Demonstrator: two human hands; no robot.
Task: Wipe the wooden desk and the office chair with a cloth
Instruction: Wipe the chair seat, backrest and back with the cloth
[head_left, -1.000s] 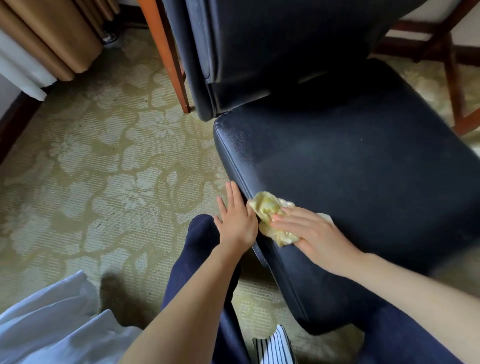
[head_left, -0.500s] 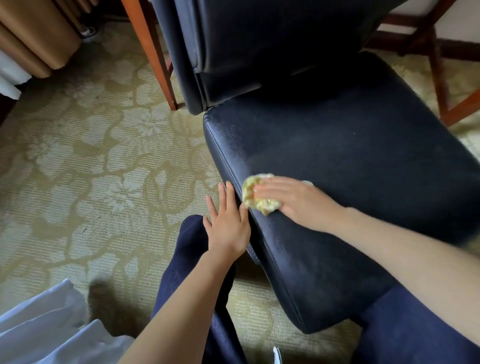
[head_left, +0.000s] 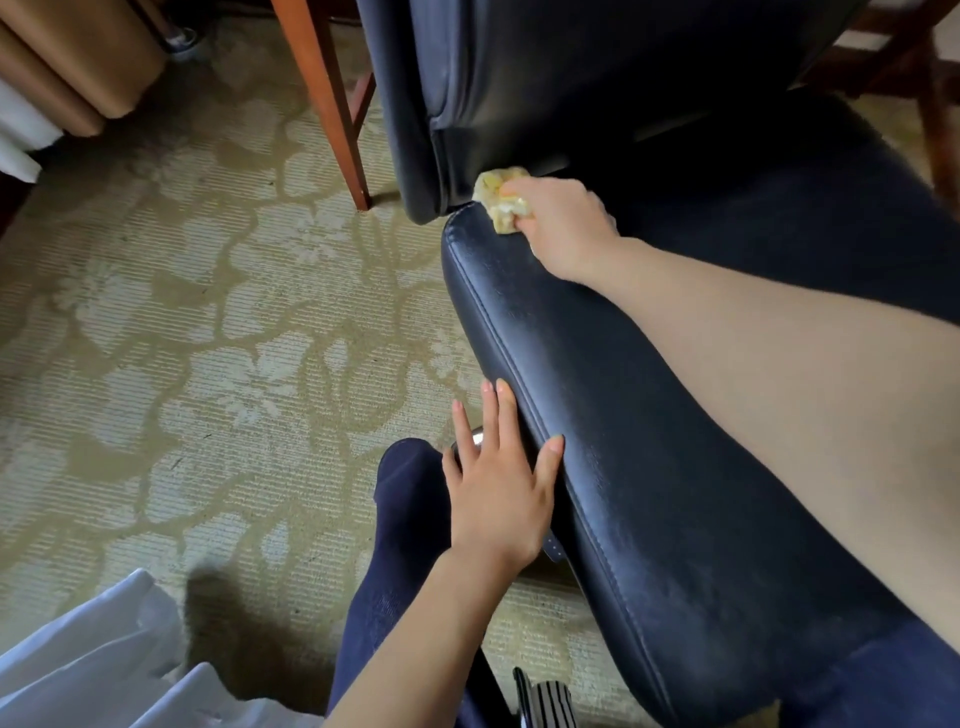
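The office chair is black leather; its seat (head_left: 675, 415) fills the right half of the view and its backrest (head_left: 545, 78) rises at the top. My right hand (head_left: 563, 226) grips a crumpled yellow cloth (head_left: 501, 200) and presses it on the seat's far left corner, right under the backrest. My left hand (head_left: 498, 478) rests flat with straight fingers against the seat's left edge, nearer to me. A reddish wooden desk leg (head_left: 327, 104) stands left of the backrest.
Patterned beige carpet (head_left: 182, 338) covers the floor on the left. Tan curtains (head_left: 67, 57) hang at the top left. More wooden legs (head_left: 935, 119) stand at the top right. My knee in dark trousers (head_left: 405, 519) is beside the seat; white fabric (head_left: 88, 670) lies bottom left.
My right hand slid the cloth along the seat's left edge, from the near part up to the corner under the backrest. My left hand stayed on the seat's edge.
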